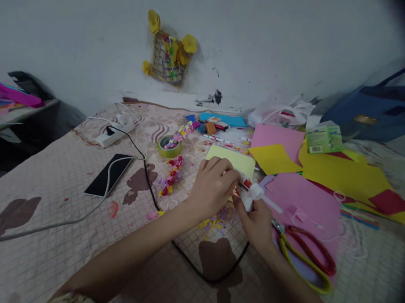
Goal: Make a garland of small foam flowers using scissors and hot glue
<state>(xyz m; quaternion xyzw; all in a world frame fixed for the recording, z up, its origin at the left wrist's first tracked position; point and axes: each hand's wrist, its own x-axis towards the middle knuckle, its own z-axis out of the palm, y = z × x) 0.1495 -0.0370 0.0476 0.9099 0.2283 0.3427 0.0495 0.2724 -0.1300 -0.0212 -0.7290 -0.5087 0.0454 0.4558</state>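
We grip the white glue gun (256, 192) in our right hand (256, 222); our left hand (213, 186) curls just beside it, its hold unclear to us.

A dark phone (101, 179) lies toward the left edge of the table (60, 190), with a white cable (79, 220) crossing over it. Near the far left corner rests a white power strip (117, 135). Along the far edge sits a plastic bag (278, 114); a blue bag (356, 114) fills the far right corner, just beside a small green box (324, 139). Above the far edge, a wall hanging (170, 62) carries yellow flowers (189, 43). A separate shelf (22, 114) beyond the left edge bears coloured paper (12, 94).
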